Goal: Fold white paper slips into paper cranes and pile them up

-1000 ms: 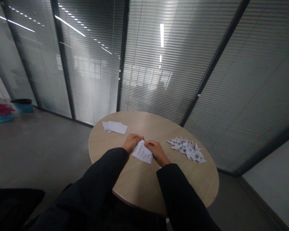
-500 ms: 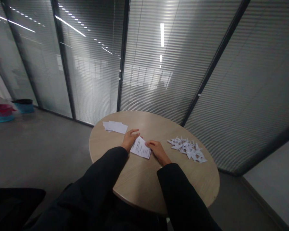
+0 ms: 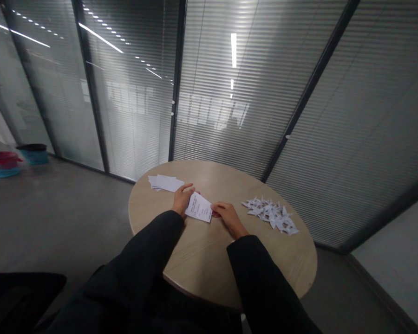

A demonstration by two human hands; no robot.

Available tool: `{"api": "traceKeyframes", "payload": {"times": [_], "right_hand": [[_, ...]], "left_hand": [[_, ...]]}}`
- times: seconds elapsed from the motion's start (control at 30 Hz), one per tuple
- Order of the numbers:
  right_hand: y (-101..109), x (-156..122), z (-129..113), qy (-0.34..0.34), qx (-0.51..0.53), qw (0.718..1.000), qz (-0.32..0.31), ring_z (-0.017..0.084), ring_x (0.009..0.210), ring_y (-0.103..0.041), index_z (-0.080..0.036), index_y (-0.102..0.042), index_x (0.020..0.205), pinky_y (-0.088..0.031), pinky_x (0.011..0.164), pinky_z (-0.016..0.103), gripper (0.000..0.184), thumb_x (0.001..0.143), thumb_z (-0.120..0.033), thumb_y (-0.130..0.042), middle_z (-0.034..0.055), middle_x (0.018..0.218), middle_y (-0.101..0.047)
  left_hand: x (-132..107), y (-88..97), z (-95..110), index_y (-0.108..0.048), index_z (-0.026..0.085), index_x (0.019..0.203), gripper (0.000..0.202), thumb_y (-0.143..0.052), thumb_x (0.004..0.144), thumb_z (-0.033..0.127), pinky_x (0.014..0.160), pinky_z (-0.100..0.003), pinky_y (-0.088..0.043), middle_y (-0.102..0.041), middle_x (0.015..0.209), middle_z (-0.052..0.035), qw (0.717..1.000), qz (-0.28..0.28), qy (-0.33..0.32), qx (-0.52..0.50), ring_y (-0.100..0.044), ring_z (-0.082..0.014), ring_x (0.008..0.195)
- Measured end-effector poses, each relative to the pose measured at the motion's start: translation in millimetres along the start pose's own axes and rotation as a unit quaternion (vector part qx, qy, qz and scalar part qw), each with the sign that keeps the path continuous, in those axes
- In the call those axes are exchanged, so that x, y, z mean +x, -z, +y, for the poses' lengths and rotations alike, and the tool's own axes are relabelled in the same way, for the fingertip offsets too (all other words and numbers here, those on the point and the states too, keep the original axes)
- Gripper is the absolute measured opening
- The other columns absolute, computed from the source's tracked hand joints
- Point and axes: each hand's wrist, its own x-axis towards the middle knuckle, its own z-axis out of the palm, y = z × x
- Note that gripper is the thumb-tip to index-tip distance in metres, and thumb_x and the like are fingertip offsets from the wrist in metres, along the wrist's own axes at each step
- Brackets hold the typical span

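Observation:
A white sheet of paper (image 3: 199,207) with printed text is held between my two hands, low over the middle of the round table (image 3: 209,269). My left hand (image 3: 183,199) is closed on its left edge, thumb and fingers gripping the paper. At the right edge, my right hand (image 3: 230,218) pinches the sheet between thumb and fingertips. Just beyond my left hand lies a small stack of white paper sheets (image 3: 165,182). To the right of my right hand spreads a heap of folded white paper pieces (image 3: 273,215) with pointed tips.
Glass partitions with blinds (image 3: 223,116) stand right behind the table. On the floor at the far left are a blue bin with a black liner (image 3: 35,154) and one with a red liner (image 3: 3,163). A dark object (image 3: 21,297) fills the lower left corner.
The printed paper has shifted slightly left and away from me, together with my left hand. My right hand has stayed nearly in place and now holds nearer the paper's edge.

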Motion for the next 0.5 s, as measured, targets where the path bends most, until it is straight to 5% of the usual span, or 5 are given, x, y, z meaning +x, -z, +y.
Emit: {"api": "traceKeyframes", "payload": {"times": [0.2,0.33,0.5], "right_hand": [[10,0,4,0.014,0.025,0.998,0.052,0.015,0.058,-0.060,-0.016,-0.068,0.064,-0.048,0.060,0.028,0.025,0.061,-0.041,-0.069,0.0046,0.061,-0.066],[10,1,3,0.029,0.064,0.994,0.087,0.016,0.062,-0.062,-0.016,-0.069,0.075,-0.049,0.059,0.027,0.032,0.067,-0.047,-0.067,0.0046,0.066,-0.067],[0,-1,0,0.014,0.090,0.996,0.011,0.020,0.077,-0.067,-0.018,-0.068,0.091,-0.052,0.068,0.031,0.040,0.062,-0.045,-0.075,0.0062,0.086,-0.073]], "left_hand": [[10,7.5,2,-0.058,0.011,0.105,0.033,-0.070,0.075,0.021,0.056,-0.025,-0.051,-0.067,0.065,-0.0041,0.992,0.094,0.002,-0.084,-0.065,-0.0141,0.055],[12,5.8,-6,-0.059,0.012,0.098,0.038,-0.075,0.069,0.029,0.054,-0.026,-0.049,-0.069,0.067,-0.0057,0.996,0.051,-0.020,-0.075,-0.064,-0.0147,0.054],[7,0.1,-12,-0.062,0.011,0.088,0.045,-0.081,0.057,0.038,0.054,-0.026,-0.047,-0.071,0.071,-0.0073,0.997,-0.014,-0.040,-0.061,-0.062,-0.0152,0.055]]}}
